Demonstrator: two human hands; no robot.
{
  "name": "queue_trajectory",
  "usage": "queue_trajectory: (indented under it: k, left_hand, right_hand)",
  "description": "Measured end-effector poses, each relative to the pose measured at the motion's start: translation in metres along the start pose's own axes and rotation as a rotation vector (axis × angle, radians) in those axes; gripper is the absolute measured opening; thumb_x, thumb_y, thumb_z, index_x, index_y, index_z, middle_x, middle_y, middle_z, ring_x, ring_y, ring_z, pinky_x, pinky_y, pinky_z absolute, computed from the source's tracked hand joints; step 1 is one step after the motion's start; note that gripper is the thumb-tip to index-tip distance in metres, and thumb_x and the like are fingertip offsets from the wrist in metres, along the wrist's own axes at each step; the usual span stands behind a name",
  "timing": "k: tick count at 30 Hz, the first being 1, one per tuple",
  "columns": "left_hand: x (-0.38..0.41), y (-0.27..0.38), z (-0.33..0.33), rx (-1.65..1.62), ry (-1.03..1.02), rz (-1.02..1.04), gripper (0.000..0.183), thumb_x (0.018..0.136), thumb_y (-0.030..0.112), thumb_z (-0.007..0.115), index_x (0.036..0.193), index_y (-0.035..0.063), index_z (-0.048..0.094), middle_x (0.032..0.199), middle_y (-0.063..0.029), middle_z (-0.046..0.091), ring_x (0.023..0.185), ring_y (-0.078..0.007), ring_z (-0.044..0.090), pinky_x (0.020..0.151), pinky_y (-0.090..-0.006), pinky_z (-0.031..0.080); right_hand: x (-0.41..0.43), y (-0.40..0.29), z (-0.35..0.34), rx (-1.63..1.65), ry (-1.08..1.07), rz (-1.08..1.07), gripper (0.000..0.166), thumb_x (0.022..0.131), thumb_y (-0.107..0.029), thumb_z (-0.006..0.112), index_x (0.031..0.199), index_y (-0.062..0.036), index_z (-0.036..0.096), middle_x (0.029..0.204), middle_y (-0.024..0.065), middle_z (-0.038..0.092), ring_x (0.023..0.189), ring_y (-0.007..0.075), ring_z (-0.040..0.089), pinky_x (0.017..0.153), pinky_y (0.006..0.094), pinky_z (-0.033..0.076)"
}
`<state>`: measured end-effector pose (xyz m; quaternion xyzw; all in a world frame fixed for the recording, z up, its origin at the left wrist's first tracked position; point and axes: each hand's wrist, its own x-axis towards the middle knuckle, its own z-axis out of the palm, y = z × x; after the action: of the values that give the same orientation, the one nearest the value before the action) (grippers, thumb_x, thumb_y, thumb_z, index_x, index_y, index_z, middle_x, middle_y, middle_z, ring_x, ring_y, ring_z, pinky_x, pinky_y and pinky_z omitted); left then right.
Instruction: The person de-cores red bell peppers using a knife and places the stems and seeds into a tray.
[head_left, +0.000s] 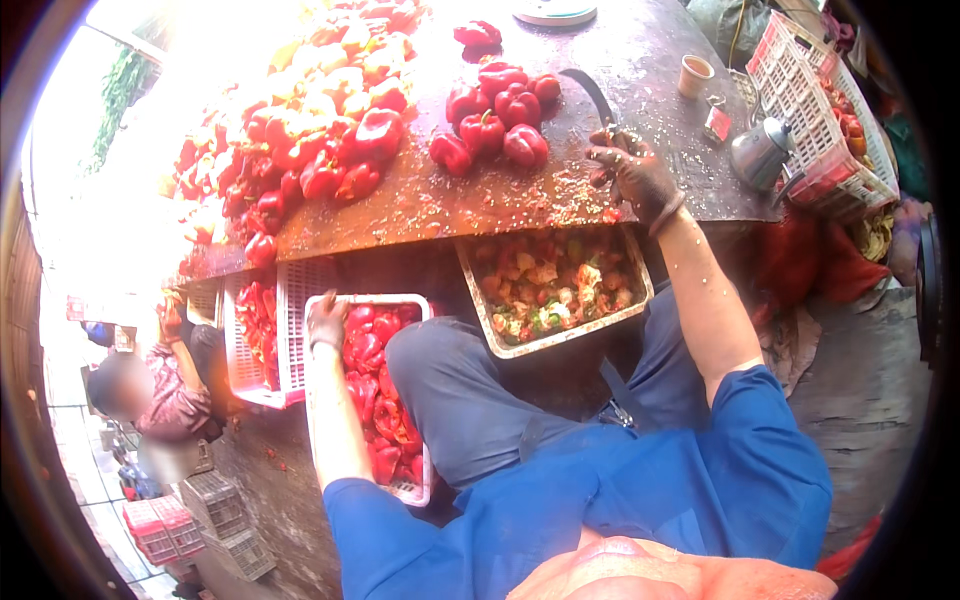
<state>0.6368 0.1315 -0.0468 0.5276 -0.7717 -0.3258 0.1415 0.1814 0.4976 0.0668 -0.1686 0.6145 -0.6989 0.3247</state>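
My right hand (634, 169), in a dark, seed-flecked glove, is closed around a knife with a curved dark blade (594, 94), raised over the table near its front edge. On the tabletop to its left sits a cluster of whole red bell peppers (499, 112). My gloved left hand (328, 319) is at the far left corner of a white plastic crate (424, 480); whether its fingers grip the rim cannot be made out. Red bell peppers (386, 416), several of them cut, fill that crate. Beyond my knees, a second crate (517, 349) holds pepper cores and scraps (555, 292).
A large heap of red peppers (322, 142) covers the table's left side. At right are a metal kettle (759, 150), a paper cup (694, 75) and a tilted crate (802, 97). Another person (172, 382) works at left, beside a crate of pepper pieces (289, 334).
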Motion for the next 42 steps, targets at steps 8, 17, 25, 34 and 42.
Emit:
queue_trajectory:
  k: [8, 17, 25, 34, 42]
  left_hand:
    - [0.129, 0.317, 0.152, 0.107, 0.005, 0.345, 0.066, 0.083, 0.046, 0.071, 0.129, -0.0012, 0.062, 0.126, -0.0234, 0.066, 0.12, -0.0338, 0.062, 0.102, -0.0408, 0.047]
    - [0.269, 0.379, 0.258, 0.727, -0.287, 0.032, 0.046, 0.082, 0.044, 0.066, 0.108, 0.0062, 0.071, 0.111, -0.014, 0.07, 0.104, -0.025, 0.065, 0.089, -0.0384, 0.05]
    - [0.254, 0.345, 0.243, 0.505, -0.046, 0.225, 0.046, 0.075, 0.044, 0.077, 0.102, 0.0069, 0.076, 0.105, -0.0112, 0.075, 0.091, -0.0211, 0.07, 0.084, -0.0381, 0.055]
    - [0.06, 0.346, 0.211, -0.744, -0.054, 0.498, 0.034, 0.068, 0.008, 0.083, 0.098, 0.0016, 0.068, 0.093, -0.0051, 0.071, 0.081, -0.0145, 0.065, 0.074, -0.0299, 0.053]
    - [-0.026, 0.279, 0.264, -0.367, 0.001, 0.615, 0.037, 0.065, 0.012, 0.083, 0.098, 0.0033, 0.069, 0.091, -0.0102, 0.068, 0.083, -0.0222, 0.067, 0.075, -0.0333, 0.054]
  right_hand:
    - [0.003, 0.004, -0.016, 0.106, 0.009, 0.014, 0.031, 0.088, -0.018, 0.074, 0.112, -0.0012, 0.066, 0.091, 0.0037, 0.069, 0.069, 0.0108, 0.064, 0.058, 0.0236, 0.05]
    - [0.009, -0.01, -0.036, 0.176, 0.052, 0.074, 0.028, 0.087, -0.009, 0.074, 0.112, -0.0017, 0.062, 0.095, 0.0036, 0.067, 0.085, 0.0114, 0.064, 0.072, 0.0273, 0.054]
    - [0.019, 0.002, -0.036, 0.132, 0.059, -0.04, 0.025, 0.088, -0.008, 0.072, 0.11, -0.0007, 0.065, 0.093, 0.004, 0.068, 0.084, 0.0118, 0.063, 0.075, 0.0289, 0.052]
    - [0.009, 0.023, -0.012, -0.551, 0.084, -0.64, 0.02, 0.094, -0.014, 0.067, 0.109, -0.0039, 0.059, 0.09, 0.0159, 0.067, 0.083, 0.0342, 0.066, 0.073, 0.0433, 0.052]
    - [0.01, 0.079, 0.005, -0.765, -0.014, -0.375, 0.032, 0.092, -0.026, 0.067, 0.111, -0.0024, 0.059, 0.094, 0.0242, 0.068, 0.094, 0.0462, 0.064, 0.081, 0.0515, 0.051]
